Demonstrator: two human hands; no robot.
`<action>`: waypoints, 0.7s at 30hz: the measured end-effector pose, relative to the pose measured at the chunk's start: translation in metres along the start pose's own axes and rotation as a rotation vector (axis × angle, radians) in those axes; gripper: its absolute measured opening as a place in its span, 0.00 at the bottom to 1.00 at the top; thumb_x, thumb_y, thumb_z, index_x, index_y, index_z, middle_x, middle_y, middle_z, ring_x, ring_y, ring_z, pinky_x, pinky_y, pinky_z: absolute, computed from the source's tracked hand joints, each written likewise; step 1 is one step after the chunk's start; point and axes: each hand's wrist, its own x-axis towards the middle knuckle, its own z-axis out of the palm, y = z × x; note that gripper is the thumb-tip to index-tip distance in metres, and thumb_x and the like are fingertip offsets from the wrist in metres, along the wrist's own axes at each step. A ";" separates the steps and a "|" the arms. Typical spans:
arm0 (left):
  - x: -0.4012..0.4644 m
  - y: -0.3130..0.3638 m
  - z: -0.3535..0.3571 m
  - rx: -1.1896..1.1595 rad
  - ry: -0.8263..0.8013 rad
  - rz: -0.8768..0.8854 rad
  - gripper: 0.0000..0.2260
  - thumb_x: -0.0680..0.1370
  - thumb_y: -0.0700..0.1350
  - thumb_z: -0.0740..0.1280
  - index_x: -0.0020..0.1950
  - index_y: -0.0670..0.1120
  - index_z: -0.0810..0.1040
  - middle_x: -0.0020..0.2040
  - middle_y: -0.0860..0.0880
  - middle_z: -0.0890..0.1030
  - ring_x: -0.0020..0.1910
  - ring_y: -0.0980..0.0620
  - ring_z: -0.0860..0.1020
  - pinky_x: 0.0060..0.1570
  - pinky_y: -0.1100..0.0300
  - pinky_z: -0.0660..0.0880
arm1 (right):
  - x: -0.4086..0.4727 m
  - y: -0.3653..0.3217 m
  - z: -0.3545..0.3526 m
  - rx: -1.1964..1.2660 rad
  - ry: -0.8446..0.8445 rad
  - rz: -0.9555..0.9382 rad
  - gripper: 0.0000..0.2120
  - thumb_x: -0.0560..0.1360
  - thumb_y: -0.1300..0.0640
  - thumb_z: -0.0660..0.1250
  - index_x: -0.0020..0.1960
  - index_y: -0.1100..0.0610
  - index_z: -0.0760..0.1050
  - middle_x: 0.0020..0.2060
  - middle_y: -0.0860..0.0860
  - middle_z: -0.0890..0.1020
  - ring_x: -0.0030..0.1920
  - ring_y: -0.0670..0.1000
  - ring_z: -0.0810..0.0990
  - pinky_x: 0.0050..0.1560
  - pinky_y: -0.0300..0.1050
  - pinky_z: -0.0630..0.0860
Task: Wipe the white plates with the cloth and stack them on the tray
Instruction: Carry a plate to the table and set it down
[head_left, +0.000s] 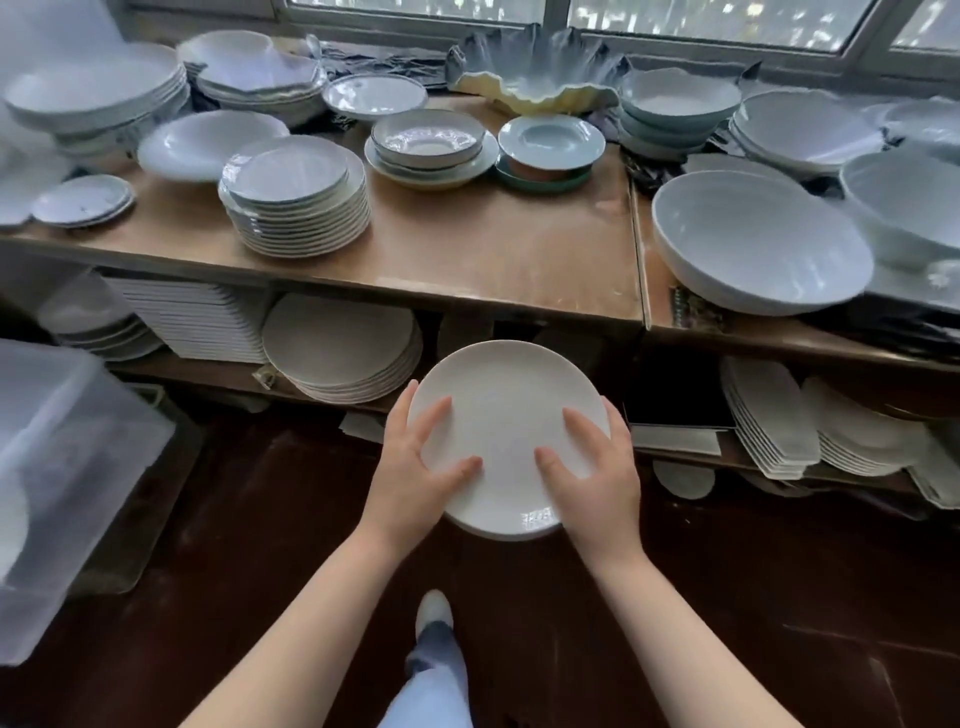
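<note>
A white plate (506, 436) is gripped by its side rims, left hand (415, 467) and right hand (597, 467) equally close, held flat below the table (493, 249); no cloth or tray visible.

A single head-worn view looks forward and steeply down from standing height, wide-angled (edges bow noticeably). It faces the wooden worktop (467, 249) and the window behind it, taking in the lower shelf (234, 371), the dark floor (260, 545) and the person's forearms close below.
</note>
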 end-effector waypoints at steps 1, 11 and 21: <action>0.017 -0.002 -0.006 0.003 -0.004 -0.005 0.30 0.73 0.45 0.77 0.73 0.53 0.71 0.79 0.57 0.53 0.72 0.68 0.53 0.57 0.86 0.51 | 0.015 -0.004 0.009 0.003 -0.004 0.006 0.23 0.72 0.56 0.74 0.66 0.54 0.76 0.74 0.47 0.63 0.67 0.38 0.62 0.57 0.15 0.53; 0.159 -0.018 -0.043 0.047 -0.061 -0.028 0.32 0.73 0.47 0.77 0.74 0.54 0.69 0.77 0.63 0.53 0.60 0.88 0.50 0.57 0.82 0.55 | 0.133 -0.035 0.086 0.060 -0.002 0.082 0.22 0.71 0.57 0.75 0.64 0.52 0.78 0.72 0.43 0.64 0.67 0.40 0.67 0.62 0.31 0.63; 0.254 -0.032 -0.046 0.106 -0.050 -0.026 0.30 0.73 0.46 0.77 0.73 0.54 0.70 0.74 0.64 0.53 0.63 0.84 0.51 0.62 0.78 0.55 | 0.226 -0.036 0.128 0.020 -0.059 0.103 0.22 0.71 0.55 0.75 0.64 0.52 0.78 0.73 0.43 0.64 0.68 0.44 0.69 0.65 0.35 0.64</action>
